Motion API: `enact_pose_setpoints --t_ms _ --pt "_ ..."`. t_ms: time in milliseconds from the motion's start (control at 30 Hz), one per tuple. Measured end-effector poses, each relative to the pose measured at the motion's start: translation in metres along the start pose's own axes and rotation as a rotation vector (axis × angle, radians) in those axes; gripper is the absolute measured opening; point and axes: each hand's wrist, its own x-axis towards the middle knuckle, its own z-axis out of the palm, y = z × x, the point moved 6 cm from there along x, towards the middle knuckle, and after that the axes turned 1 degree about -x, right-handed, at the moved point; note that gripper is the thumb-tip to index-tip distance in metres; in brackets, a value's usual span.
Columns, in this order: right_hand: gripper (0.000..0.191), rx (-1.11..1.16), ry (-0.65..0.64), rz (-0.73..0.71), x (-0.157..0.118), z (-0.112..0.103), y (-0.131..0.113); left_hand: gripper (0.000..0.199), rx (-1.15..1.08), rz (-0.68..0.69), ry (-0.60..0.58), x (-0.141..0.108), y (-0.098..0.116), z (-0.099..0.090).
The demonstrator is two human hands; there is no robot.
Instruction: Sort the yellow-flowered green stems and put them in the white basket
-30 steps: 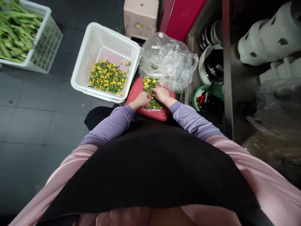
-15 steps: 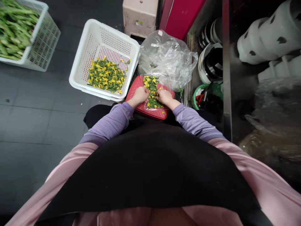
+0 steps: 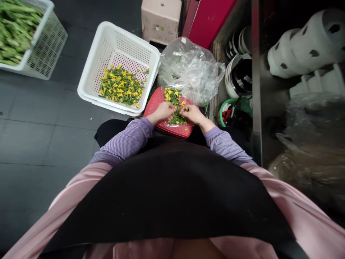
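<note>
A clear plastic tray of small green pods with yellow flowers (image 3: 172,94) lies on a red lid-like board (image 3: 155,101) close in front of me. My left hand (image 3: 165,110) is over the tray's left side, its fingers pinched together over the flowers. On the right side, my right hand (image 3: 192,113) is closed around a small green and yellow flower piece (image 3: 186,109). Left of the tray, a white perforated basket (image 3: 90,72) holds a heap of the same yellow-flowered pieces (image 3: 121,86).
Crumpled clear plastic bags (image 3: 191,72) lie behind the tray. A beige stool (image 3: 161,21) stands at the back, and a basket of green stalks (image 3: 47,46) at far left. Right are a green basin (image 3: 222,108), stacked bowls and a metal shelf edge (image 3: 257,90).
My right hand has moved slightly right and down and shows a flower piece at its fingers. My left hand has shifted a little right and down. The view has shifted slightly.
</note>
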Motion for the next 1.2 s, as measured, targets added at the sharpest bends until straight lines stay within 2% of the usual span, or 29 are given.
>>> enact_pose_setpoints --t_ms 167,267,367,433,467,533,633,733,800,1000,1200 --pt "0.013 0.09 -0.015 -0.019 -0.007 0.01 -0.011 0.02 -0.063 0.027 -0.037 -0.005 0.006 0.004" --pt "0.017 0.308 -0.115 0.088 -0.008 0.015 -0.009 0.026 -0.158 0.017 -0.021 -0.006 0.007 -0.002" --pt "0.025 0.638 -0.229 0.168 -0.01 0.015 -0.009 0.023 -0.264 0.016 0.107 -0.007 0.009 -0.016" --pt "0.026 0.735 -0.195 0.139 -0.007 0.008 -0.008 0.019 -0.291 0.004 0.196 -0.008 0.009 -0.024" --pt "0.024 0.711 -0.147 0.119 -0.003 0.004 -0.007 0.018 -0.29 -0.005 0.218 -0.008 0.009 -0.026" --pt "0.017 0.499 -0.035 0.084 0.005 -0.002 -0.003 0.016 -0.275 -0.018 0.214 -0.008 0.008 -0.026" --pt "0.009 -0.136 0.042 0.034 0.019 0.002 -0.002 0.012 -0.248 -0.02 0.176 -0.007 0.007 -0.022" --pt "0.028 -0.724 -0.041 -0.103 0.028 0.02 -0.01 0.011 -0.232 -0.02 0.172 -0.006 0.006 -0.021" --pt "0.039 -0.928 -0.111 -0.206 0.03 0.03 -0.016 0.011 -0.215 -0.026 0.174 -0.006 0.006 -0.022" --pt "0.035 -1.106 -0.212 -0.328 0.032 0.036 -0.019 0.015 -0.211 -0.036 0.163 -0.007 0.007 -0.023" --pt "0.039 -1.088 -0.19 -0.3 0.028 0.026 -0.012 0.016 -0.203 -0.038 0.175 -0.004 0.005 -0.022"
